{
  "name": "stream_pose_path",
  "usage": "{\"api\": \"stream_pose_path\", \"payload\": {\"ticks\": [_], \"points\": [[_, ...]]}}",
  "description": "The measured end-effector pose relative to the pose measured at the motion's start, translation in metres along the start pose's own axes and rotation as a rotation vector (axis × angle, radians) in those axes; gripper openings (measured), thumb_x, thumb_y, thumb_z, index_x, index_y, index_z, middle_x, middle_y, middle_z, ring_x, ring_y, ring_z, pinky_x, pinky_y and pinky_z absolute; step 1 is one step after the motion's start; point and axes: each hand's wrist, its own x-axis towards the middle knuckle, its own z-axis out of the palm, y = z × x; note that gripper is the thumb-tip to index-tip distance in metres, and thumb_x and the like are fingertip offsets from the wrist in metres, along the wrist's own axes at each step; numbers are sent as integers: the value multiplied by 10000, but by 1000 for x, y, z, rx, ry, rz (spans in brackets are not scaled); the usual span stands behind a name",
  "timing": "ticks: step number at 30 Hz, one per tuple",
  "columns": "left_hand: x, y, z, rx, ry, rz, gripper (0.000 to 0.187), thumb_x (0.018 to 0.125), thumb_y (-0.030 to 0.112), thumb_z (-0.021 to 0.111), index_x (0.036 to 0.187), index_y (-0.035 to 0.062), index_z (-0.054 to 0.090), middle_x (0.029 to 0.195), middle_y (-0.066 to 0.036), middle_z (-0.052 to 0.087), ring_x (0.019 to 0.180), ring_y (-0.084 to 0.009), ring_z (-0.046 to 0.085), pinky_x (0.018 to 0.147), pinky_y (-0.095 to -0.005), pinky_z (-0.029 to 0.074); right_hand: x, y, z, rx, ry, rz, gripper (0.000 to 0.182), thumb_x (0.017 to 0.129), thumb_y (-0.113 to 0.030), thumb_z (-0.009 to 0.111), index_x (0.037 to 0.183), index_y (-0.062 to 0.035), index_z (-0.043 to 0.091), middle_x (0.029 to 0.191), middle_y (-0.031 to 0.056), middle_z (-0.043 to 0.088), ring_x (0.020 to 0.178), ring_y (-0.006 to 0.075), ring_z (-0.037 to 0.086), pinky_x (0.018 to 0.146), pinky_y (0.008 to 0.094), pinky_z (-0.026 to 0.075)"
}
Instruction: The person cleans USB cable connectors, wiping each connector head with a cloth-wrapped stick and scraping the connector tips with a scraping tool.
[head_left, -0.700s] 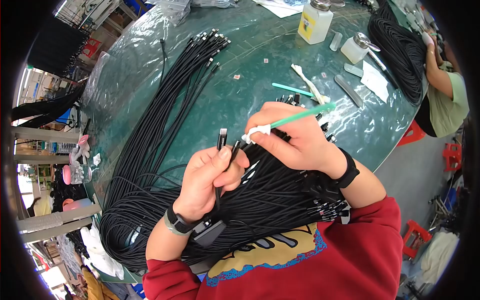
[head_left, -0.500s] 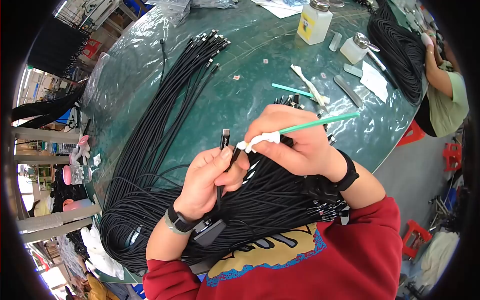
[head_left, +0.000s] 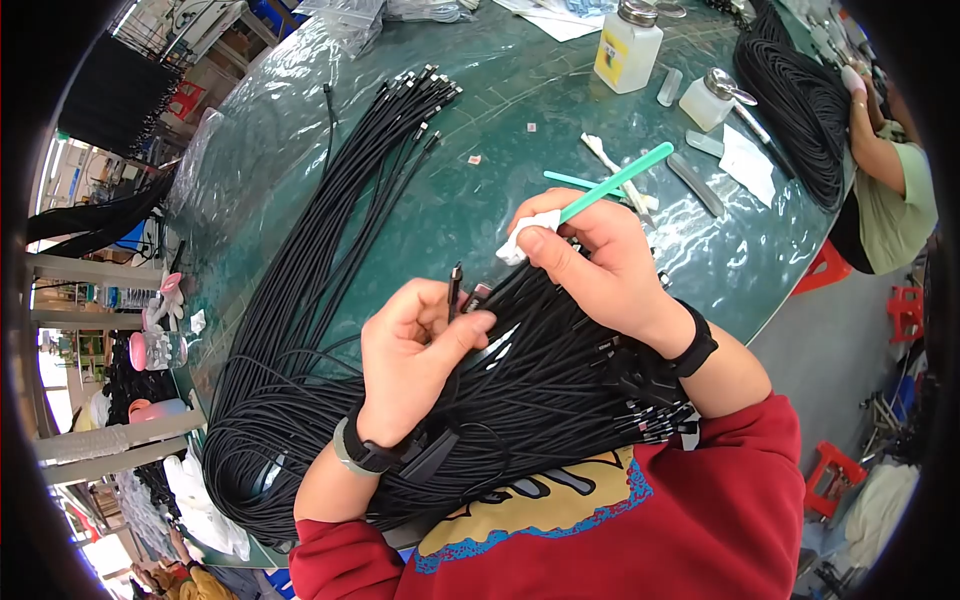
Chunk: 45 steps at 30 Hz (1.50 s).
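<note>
Between the thumb and fingers of my left hand (head_left: 415, 345) is a black cable connector (head_left: 455, 285), pointing up. My right hand (head_left: 590, 260) grips a green stick (head_left: 618, 183) with white cloth (head_left: 525, 238) wrapped round its lower end. The cloth is up and to the right of the connector, apart from it. Under both hands lies a large bundle of black cables (head_left: 300, 405), curving up to a cluster of connector ends (head_left: 425, 88) at the upper left.
On the green table (head_left: 480, 205) are a labelled bottle (head_left: 627, 50), a smaller bottle (head_left: 708, 98), a second green stick (head_left: 565, 180), a grey strip (head_left: 695, 183) and white paper (head_left: 747, 165). More cables (head_left: 790, 110) lie at the right, beside another person's arm (head_left: 875, 145).
My right hand has moved up, taking the cloth-wrapped stick away from the connector; the stick is now steeper. My left hand has turned and shifted slightly left, and the connector sits lower.
</note>
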Motion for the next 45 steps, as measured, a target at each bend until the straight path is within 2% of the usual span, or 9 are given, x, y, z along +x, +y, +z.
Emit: {"api": "stream_pose_path", "payload": {"ticks": [3, 6, 11, 14, 18, 34, 39, 42, 45], "points": [[1, -4, -2, 52, 89, 133, 234, 869, 201, 465, 820, -10, 553, 551, 10, 458, 508, -46, 384, 509, -185, 296, -1, -2, 0, 114, 3, 83, 136, 833, -111, 525, 895, 8, 550, 778, 22, 540, 611, 45, 467, 498, 169, 359], [5, -4, -14, -281, -122, -139, 270, 875, 227, 452, 771, 0, 556, 539, 24, 437, 504, -43, 356, 508, -187, 269, -1, -3, 0, 149, -30, 54, 148, 838, -122, 523, 909, 5, 547, 771, 26, 534, 600, 37, 460, 481, 148, 343], [3, -5, -15, -282, -188, -152, 299, 877, 256, 446, 754, 7, 558, 533, 36, 413, 503, -39, 324, 502, -190, 238, 0, -8, 0, 142, -54, 52, 133, 830, -110, 525, 891, 5, 554, 753, 32, 529, 598, 56, 466, 492, 179, 356], [2, -5, -12, -254, -204, -169, 305, 876, 266, 448, 752, 9, 556, 526, 45, 389, 501, -35, 309, 507, -187, 225, 3, -10, 1, -41, -106, -215, 111, 803, -85, 543, 867, 3, 563, 736, 45, 537, 598, 97, 480, 511, 223, 370], [3, -7, -11, -308, -245, -159, 305, 874, 270, 452, 746, 10, 546, 524, 44, 384, 495, -37, 300, 494, -188, 223, 5, -10, 5, -69, -128, -284, 95, 766, -59, 566, 841, -1, 572, 724, 62, 552, 605, 141, 495, 533, 258, 379], [7, -11, -17, -696, -409, -309, 325, 896, 274, 387, 704, 32, 487, 501, 47, 326, 470, -54, 257, 446, -199, 211, 4, -7, 6, -92, -113, -337, 69, 749, -28, 565, 813, -4, 574, 718, 69, 568, 606, 164, 500, 530, 257, 379], [7, -9, -17, -663, -397, -255, 325, 894, 279, 396, 712, 28, 494, 502, 48, 332, 470, -52, 259, 449, -199, 212, 2, -6, 2, -178, -188, -224, 66, 750, -26, 562, 811, -5, 576, 728, 71, 573, 606, 165, 504, 533, 256, 380], [5, -9, -15, -532, -346, -234, 324, 888, 285, 415, 725, 20, 503, 503, 47, 342, 474, -47, 263, 454, -198, 215, 3, -13, 4, -121, -131, -327, 56, 749, -22, 559, 800, -5, 577, 721, 72, 569, 597, 165, 504, 528, 257, 377], [5, -12, -16, -527, -342, -230, 324, 885, 287, 426, 731, 14, 506, 508, 46, 351, 477, -43, 266, 458, -195, 216, 2, -12, 4, -164, -50, -272, 55, 743, -17, 559, 794, -7, 577, 711, 71, 564, 595, 167, 506, 529, 257, 378]]}}
